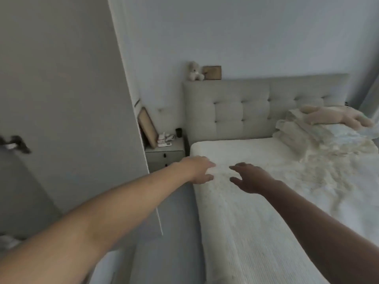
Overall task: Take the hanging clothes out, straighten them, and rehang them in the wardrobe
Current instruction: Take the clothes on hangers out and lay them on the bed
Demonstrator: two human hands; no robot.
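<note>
Over the near corner of the bed (256, 232) I see both arms stretched forward, bare to the elbow. My left hand (200, 170) hangs above the bed's left edge, fingers loosely spread and holding nothing. My right hand (251, 178) hovers just beside it over the white cover, fingers apart, thumb out, also holding nothing. No hanging clothes show anywhere. Left of the bed stands a grey door (67, 99), which may be the wardrobe's; I cannot tell. At the bed's head sits a nightstand (165, 152), and a plush toy (336, 116) lies on folded bedding
</note>
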